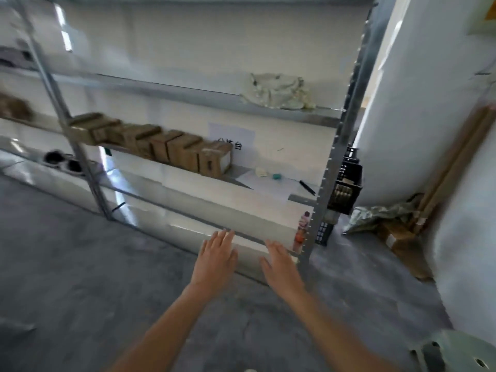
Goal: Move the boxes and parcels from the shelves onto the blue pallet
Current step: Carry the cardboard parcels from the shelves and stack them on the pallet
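Both your hands are free and hold nothing: your left hand and right hand reach, fingers straight, toward the lowest level of the grey metal shelving rack. A row of brown cardboard boxes sits on the rack's middle shelf, its long axis running along the shelf edge from upper left to lower right. With boxes unshelved and no blue pallet in view, much seems left.

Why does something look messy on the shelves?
A crumpled pale bag slumps alone on an upper shelf, while the brown boxes below stand in a neat row. Both hands are empty.
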